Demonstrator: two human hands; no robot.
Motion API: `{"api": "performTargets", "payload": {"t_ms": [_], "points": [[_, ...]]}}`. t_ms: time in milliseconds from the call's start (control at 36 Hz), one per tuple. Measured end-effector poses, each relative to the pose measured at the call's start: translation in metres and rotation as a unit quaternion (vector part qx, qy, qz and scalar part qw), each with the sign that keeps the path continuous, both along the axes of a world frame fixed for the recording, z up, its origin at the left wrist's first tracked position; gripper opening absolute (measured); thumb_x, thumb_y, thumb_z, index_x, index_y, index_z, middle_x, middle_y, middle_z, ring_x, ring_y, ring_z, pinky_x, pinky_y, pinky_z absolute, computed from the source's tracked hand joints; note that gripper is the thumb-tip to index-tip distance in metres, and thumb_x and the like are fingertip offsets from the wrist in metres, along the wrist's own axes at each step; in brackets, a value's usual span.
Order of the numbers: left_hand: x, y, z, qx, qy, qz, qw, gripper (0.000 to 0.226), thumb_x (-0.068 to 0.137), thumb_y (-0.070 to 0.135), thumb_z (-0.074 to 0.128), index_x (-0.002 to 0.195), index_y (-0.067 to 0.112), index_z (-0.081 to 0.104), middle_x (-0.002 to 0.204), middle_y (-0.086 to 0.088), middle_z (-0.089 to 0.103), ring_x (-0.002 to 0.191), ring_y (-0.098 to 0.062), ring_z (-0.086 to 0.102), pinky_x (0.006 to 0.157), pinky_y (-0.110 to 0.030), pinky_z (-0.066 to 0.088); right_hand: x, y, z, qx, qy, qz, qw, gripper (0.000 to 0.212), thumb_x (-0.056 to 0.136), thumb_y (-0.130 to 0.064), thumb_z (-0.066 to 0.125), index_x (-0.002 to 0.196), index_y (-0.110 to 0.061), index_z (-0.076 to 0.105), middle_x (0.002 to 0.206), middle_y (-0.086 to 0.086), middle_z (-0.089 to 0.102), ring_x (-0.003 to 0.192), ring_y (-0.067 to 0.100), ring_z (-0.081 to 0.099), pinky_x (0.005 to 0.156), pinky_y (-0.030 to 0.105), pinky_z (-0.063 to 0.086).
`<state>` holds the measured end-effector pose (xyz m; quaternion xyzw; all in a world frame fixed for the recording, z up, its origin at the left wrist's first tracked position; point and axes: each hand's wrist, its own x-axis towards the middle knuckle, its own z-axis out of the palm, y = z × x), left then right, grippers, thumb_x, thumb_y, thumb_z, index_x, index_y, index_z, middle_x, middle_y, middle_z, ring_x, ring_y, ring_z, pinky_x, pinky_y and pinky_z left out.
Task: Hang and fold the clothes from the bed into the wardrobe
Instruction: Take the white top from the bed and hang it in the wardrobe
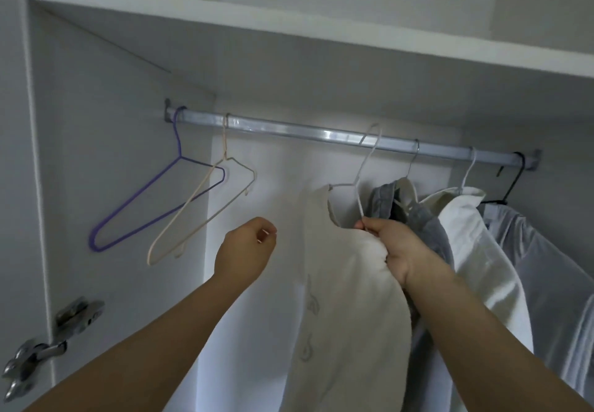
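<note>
A cream garment hangs on a white wire hanger inside the wardrobe. My right hand grips the garment's shoulder and the hanger wire just below the metal rail. The hanger's hook is level with the rail; whether it rests on it I cannot tell. My left hand hovers to the left of the garment with fingers curled and nothing in it.
A purple hanger and a beige hanger hang bare at the rail's left end. To the right hang a grey garment, a white shirt and a pale grey shirt. A shelf runs above. Door hinges sit lower left.
</note>
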<state>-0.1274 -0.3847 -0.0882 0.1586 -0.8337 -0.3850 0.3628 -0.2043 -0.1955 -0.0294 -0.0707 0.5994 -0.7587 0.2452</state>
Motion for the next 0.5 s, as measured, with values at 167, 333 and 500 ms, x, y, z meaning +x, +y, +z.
{"api": "performTargets", "payload": {"t_ms": [167, 333, 500], "points": [[0.001, 0.007, 0.016, 0.069, 0.049, -0.062, 0.994, 0.015, 0.09, 0.017, 0.058, 0.08, 0.027, 0.062, 0.081, -0.002, 0.065, 0.063, -0.018, 0.062, 0.072, -0.034, 0.055, -0.021, 0.002, 0.03, -0.018, 0.014, -0.021, 1.0, 0.039, 0.095, -0.011, 0.042, 0.057, -0.012, 0.041, 0.041, 0.004, 0.044, 0.042, 0.017, 0.045, 0.046, 0.023, 0.045], [-0.003, 0.01, 0.017, 0.1, 0.031, -0.079, 0.991, 0.015, 0.091, 0.017, 0.056, 0.08, 0.025, 0.061, 0.083, -0.003, 0.066, 0.06, -0.015, 0.058, 0.062, -0.02, 0.047, -0.042, -0.002, 0.042, -0.001, 0.042, -0.046, 0.998, 0.04, 0.099, -0.012, 0.036, 0.059, -0.011, 0.041, 0.036, 0.007, 0.047, 0.029, 0.016, 0.05, 0.03, 0.018, 0.041], [-0.011, 0.016, 0.025, 0.137, 0.019, -0.12, 0.983, 0.011, 0.091, 0.019, 0.057, 0.083, 0.023, 0.063, 0.083, 0.0, 0.065, 0.057, -0.01, 0.055, 0.057, -0.013, 0.044, -0.065, -0.013, 0.037, 0.04, 0.056, -0.068, 0.995, 0.041, 0.101, -0.011, 0.032, 0.062, -0.005, 0.045, 0.034, 0.009, 0.05, 0.029, 0.019, 0.052, 0.027, 0.02, 0.039]]}}
